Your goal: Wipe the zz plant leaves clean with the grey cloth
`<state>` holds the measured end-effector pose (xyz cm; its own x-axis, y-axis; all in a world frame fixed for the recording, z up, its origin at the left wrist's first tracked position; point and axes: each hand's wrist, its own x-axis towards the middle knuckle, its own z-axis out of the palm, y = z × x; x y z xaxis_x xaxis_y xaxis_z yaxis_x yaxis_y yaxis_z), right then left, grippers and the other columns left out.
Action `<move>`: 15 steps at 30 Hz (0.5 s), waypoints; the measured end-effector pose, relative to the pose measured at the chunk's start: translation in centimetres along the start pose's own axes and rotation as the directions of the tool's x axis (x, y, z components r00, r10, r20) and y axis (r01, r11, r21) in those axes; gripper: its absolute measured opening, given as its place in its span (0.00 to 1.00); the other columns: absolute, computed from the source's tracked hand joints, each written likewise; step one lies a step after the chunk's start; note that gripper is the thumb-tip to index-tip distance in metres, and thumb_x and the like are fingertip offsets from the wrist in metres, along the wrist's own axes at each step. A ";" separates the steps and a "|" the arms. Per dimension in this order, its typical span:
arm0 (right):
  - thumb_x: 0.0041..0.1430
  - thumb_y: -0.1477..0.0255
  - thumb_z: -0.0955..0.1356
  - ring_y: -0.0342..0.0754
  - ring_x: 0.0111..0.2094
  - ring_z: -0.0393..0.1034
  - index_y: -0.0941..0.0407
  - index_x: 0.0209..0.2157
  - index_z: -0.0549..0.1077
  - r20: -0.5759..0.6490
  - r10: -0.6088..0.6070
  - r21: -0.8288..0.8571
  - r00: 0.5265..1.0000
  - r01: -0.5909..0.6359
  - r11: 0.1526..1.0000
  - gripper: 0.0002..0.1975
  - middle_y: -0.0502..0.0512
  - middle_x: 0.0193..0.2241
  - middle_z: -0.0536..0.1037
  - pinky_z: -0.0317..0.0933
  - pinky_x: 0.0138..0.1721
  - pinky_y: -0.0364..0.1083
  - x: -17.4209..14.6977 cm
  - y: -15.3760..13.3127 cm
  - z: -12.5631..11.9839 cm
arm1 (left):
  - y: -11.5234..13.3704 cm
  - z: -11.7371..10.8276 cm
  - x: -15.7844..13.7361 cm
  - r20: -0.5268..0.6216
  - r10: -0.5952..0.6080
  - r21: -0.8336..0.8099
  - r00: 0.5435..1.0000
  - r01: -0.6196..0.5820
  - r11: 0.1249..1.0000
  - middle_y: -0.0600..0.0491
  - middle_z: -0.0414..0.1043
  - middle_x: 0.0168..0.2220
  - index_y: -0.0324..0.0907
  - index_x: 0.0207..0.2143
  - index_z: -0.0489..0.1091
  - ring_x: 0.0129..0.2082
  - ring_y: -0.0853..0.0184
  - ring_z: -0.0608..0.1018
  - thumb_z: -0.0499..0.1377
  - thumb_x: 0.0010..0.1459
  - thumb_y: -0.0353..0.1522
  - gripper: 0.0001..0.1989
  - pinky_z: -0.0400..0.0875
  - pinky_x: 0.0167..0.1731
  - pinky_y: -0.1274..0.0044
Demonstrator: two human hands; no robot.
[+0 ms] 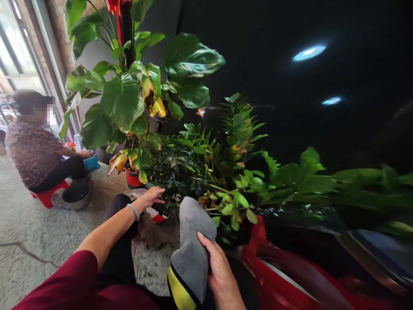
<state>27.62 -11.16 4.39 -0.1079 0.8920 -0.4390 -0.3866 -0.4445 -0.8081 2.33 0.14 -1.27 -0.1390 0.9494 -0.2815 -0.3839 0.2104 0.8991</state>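
My right hand point(221, 269) is closed around a grey microfibre cloth point(193, 228) with a black edge and a yellow underside. The thumb presses on its grey face, and part of the cloth hangs down toward my lap. My left hand point(153, 196), with a bangle point(133, 211) at the wrist, is stretched out to the low dark-green leaves point(174, 170). Its fingers are apart, and nothing shows in them; whether they touch a leaf I cannot tell. Just behind that hand stands a red pot point(134, 178) under a tall large-leaved plant point(122, 101) with some browned, yellow leaves.
Several leafy plants line the dark glossy wall point(274, 43). A red plastic object point(284, 267) is close on my right. To the left, a person point(35, 146) sits on a red stool point(51, 193), beside a grey basin point(76, 196) and a blue tub point(92, 162).
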 end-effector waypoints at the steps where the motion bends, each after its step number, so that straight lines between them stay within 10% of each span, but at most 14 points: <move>1: 0.25 0.63 0.80 0.58 0.34 0.78 0.57 0.28 0.80 -0.012 0.014 -0.019 1.000 -0.014 1.000 0.22 0.54 0.28 0.83 0.71 0.35 0.50 -0.1 0.5 -0.4 | -0.2 -0.1 0.0 -0.007 0.003 0.015 1.000 -0.003 1.000 0.52 0.71 0.36 0.41 0.36 0.72 0.33 0.68 0.70 0.64 0.53 0.30 0.07 0.73 0.36 0.73; 6: 0.23 0.62 0.80 0.60 0.37 0.78 0.57 0.29 0.80 -0.074 0.015 -0.068 0.997 -0.020 0.997 0.24 0.54 0.30 0.83 0.72 0.37 0.51 -1.8 1.4 -1.1 | -0.4 -0.7 0.1 -0.021 0.030 0.037 0.999 -0.029 0.999 0.51 0.71 0.38 0.40 0.37 0.72 0.37 0.66 0.71 0.66 0.50 0.30 0.11 0.74 0.37 0.71; 15: 0.32 0.63 0.78 0.59 0.34 0.79 0.56 0.31 0.78 -0.038 -0.072 0.082 0.997 0.075 0.994 0.20 0.53 0.25 0.82 0.73 0.34 0.51 0.2 -5.4 3.6 | -0.3 0.7 0.2 -0.040 0.021 -0.049 0.999 -0.023 0.999 0.55 0.69 0.30 0.40 0.31 0.70 0.33 0.69 0.71 0.67 0.47 0.28 0.09 0.73 0.40 0.69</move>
<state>26.37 -8.32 10.11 -0.0447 0.9178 -0.3946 -0.4670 -0.3683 -0.8039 3.05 0.42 -1.39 -0.1840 0.9435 -0.2755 -0.4246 0.1765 0.8880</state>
